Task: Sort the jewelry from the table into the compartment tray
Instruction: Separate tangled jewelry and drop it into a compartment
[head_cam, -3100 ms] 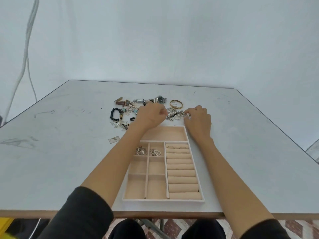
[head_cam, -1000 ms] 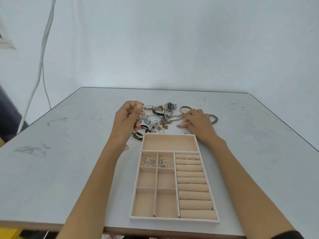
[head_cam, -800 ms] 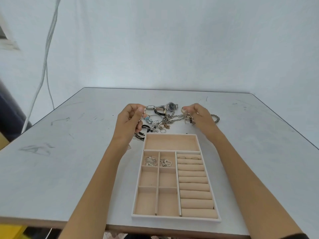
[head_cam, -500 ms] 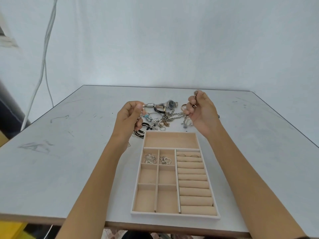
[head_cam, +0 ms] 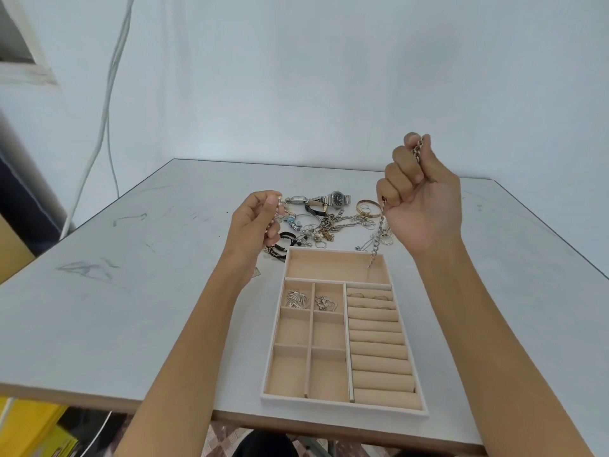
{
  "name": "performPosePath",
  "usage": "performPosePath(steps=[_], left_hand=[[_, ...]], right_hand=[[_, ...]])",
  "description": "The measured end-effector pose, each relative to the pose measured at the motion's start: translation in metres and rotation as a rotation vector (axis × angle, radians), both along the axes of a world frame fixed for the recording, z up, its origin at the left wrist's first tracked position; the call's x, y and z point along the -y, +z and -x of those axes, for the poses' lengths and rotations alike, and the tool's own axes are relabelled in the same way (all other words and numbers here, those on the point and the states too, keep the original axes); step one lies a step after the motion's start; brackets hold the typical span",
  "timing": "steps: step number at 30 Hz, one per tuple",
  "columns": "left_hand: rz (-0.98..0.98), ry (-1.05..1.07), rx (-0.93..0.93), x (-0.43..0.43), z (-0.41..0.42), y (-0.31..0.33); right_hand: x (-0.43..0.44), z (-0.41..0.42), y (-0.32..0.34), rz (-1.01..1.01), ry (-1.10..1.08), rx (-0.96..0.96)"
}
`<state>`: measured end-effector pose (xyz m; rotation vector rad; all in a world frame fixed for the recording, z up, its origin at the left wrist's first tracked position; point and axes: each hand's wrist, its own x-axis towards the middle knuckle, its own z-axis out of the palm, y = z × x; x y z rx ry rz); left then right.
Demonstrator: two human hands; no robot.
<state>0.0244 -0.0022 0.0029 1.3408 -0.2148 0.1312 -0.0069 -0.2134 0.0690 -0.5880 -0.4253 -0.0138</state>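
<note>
1. My right hand [head_cam: 418, 199] is raised, fingers curled round a chain [head_cam: 377, 235] that hangs straight down from my fist.
2. Its loose end dangles over the wide far compartment [head_cam: 326, 267] of the tray [head_cam: 342, 406], so this hand is nearer.
3. My left hand [head_cam: 253, 222] pinches a beaded piece [head_cam: 280, 203] beside the pile [head_cam: 324, 225].

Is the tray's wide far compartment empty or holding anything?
Empty: the wide compartment shows bare lining. The chain hanging from the right hand dangles over its right end; whether the tip touches cannot be told.
</note>
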Motion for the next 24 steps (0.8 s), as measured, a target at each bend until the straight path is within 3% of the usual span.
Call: performPosePath(steps=[11,24], left_hand=[[0.073,-0.186,0.053,0.007,0.025,-0.003],[0.072,-0.225,0.061,0.005,0.044,-0.01]], right_hand=[[-0.032,0.013,-0.007,0.092,0.039,-0.042],[-0.05,0.025,0.006,0.128,0.057,-0.028]])
